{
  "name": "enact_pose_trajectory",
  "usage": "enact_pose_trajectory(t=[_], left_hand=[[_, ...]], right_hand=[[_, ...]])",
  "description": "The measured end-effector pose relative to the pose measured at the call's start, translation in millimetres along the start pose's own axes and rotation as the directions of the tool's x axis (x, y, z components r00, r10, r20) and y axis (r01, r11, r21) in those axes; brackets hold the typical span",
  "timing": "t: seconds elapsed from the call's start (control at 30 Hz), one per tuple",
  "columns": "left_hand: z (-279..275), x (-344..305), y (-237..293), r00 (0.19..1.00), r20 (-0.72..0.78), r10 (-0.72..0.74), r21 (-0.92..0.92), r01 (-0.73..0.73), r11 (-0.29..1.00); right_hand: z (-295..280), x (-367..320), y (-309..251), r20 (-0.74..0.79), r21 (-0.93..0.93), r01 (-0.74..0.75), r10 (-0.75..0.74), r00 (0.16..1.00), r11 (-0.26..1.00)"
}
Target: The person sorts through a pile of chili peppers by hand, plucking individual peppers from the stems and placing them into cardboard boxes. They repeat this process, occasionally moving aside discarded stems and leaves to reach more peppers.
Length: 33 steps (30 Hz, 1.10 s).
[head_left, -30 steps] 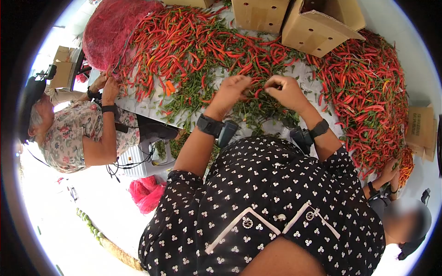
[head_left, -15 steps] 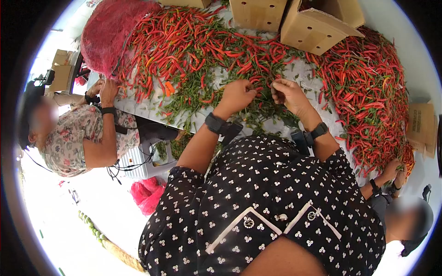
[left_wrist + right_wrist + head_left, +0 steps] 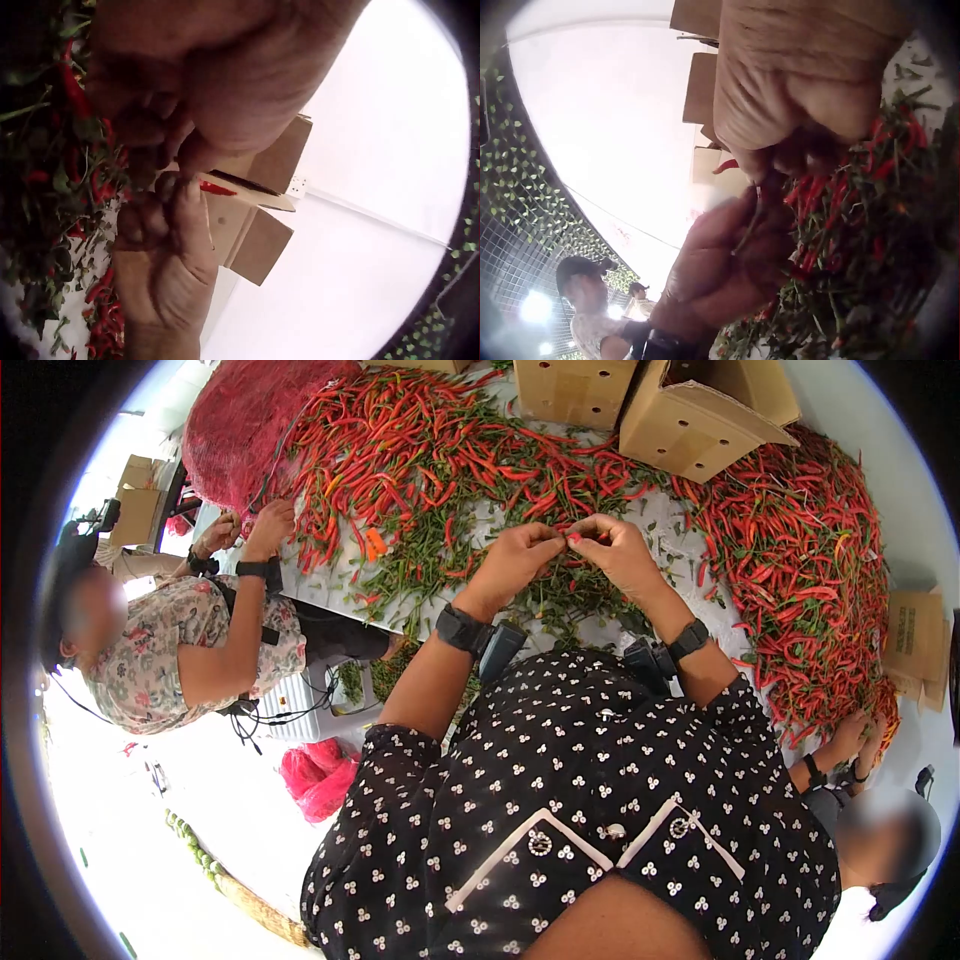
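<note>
In the head view my left hand [image 3: 515, 567] and right hand [image 3: 622, 563] meet at the fingertips above green stems and leaves [image 3: 560, 595]. Both pinch one small chili, whose red part [image 3: 574, 538] shows between them. The left wrist view has its red tip [image 3: 219, 188] sticking out beside the thumbs. From the right wrist view, the red end [image 3: 725, 166] emerges at my right hand [image 3: 791, 82], while a thin green stem [image 3: 748, 232] lies against the fingers of my left hand [image 3: 712, 262]. The curled fingers hide the chili's middle.
Red chilies [image 3: 400, 440] spread over the table, with a larger heap [image 3: 810, 580] at the right. Cardboard boxes [image 3: 690, 435] stand at the back, a red net sack [image 3: 240, 430] back left. One person [image 3: 170, 650] is at the left, another [image 3: 885, 840] at the right.
Half a second ago my hands were apart; they have come together at the fingertips, with a red piece between them. The person at the left has moved one hand to the right.
</note>
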<state>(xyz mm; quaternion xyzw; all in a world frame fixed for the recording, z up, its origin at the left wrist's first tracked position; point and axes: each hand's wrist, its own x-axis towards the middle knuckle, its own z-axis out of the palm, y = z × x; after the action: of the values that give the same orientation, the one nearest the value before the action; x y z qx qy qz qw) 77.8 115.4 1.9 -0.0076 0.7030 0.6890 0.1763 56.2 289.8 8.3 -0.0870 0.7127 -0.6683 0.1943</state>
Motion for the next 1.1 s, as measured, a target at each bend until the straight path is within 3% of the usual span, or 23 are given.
enact_pose_trajectory(t=[0.07,0.17,0.23,0.3,0.37,0.4,0.47,0.6,0.67,0.73,0.77,0.8,0.83,0.87,0.9,0.97,1.0,1.07,1.1], left_hand=[[-1,0,-1,0.999,0.022,-0.028,0.028,0.027,0.999],[-2,-1,-1,0.997,0.049,-0.063,0.072,0.06,0.996],[0,-2,1,0.996,0.052,-0.069,0.085,0.064,0.994],[3,-2,5,0.996,-0.029,0.082,0.159,-0.077,0.984],[3,-1,2,0.995,-0.049,0.086,0.14,-0.079,0.987],[3,-1,2,0.993,-0.07,0.094,0.122,-0.085,0.989],[6,-3,3,0.989,-0.109,0.103,0.071,-0.095,0.993],[-3,-6,3,0.954,-0.262,0.144,-0.134,-0.184,0.974],[-22,-1,-10,0.954,-0.262,0.145,-0.16,-0.191,0.969],[-34,-4,-10,0.959,-0.246,0.137,-0.007,-0.143,0.99],[-39,-8,-10,0.957,-0.272,0.101,0.212,-0.043,0.976],[-43,-9,-15,0.957,-0.272,0.1,0.213,-0.042,0.976],[-46,-10,-24,0.917,-0.252,0.308,0.542,-0.13,0.83],[-48,-10,-30,0.858,-0.158,0.49,0.802,-0.178,0.57],[-44,-13,-27,0.859,-0.158,0.487,0.802,-0.176,0.57],[-28,-21,-16,0.809,0.089,0.582,0.849,-0.367,0.38],[-20,-24,-18,0.81,0.086,0.58,0.85,-0.364,0.382],[-6,-26,-21,0.866,0.273,0.42,0.826,-0.434,0.358],[-4,-24,-25,0.83,0.329,0.451,0.815,-0.491,0.309]], right_hand=[[-1,2,0,-0.078,-0.298,0.127,-0.157,0.985,0.946],[-2,2,-6,-0.087,-0.397,0.133,-0.182,0.979,0.908],[0,3,-3,-0.099,-0.355,0.155,-0.202,0.974,0.922],[-1,4,1,-0.111,-0.314,0.176,-0.22,0.969,0.933],[-4,7,6,-0.135,-0.013,0.0,-0.002,0.991,1.0],[-3,8,10,-0.133,-0.011,-0.001,-0.001,0.991,1.0],[-1,11,19,-0.102,0.393,-0.039,0.086,0.991,0.919],[-14,17,31,-0.127,0.602,-0.058,0.167,0.978,0.797],[-26,16,32,-0.139,0.718,-0.024,0.177,0.974,0.696],[-30,10,28,-0.097,0.707,-0.047,0.162,0.982,0.705],[-30,8,27,-0.043,0.717,-0.084,0.163,0.986,0.692],[-30,6,26,0.012,0.724,-0.121,0.164,0.986,0.679],[-29,4,26,0.012,0.725,-0.123,0.166,0.986,0.677],[-28,3,26,0.031,0.692,-0.153,0.183,0.983,0.705],[-28,3,26,0.05,0.657,-0.182,0.199,0.979,0.732],[-27,2,30,0.058,0.63,-0.213,0.228,0.972,0.747],[-27,3,33,0.066,0.6,-0.242,0.254,0.965,0.762],[-27,5,38,0.104,0.593,-0.261,0.249,0.963,0.761],[-25,6,36,0.139,0.588,-0.279,0.245,0.96,0.759]])
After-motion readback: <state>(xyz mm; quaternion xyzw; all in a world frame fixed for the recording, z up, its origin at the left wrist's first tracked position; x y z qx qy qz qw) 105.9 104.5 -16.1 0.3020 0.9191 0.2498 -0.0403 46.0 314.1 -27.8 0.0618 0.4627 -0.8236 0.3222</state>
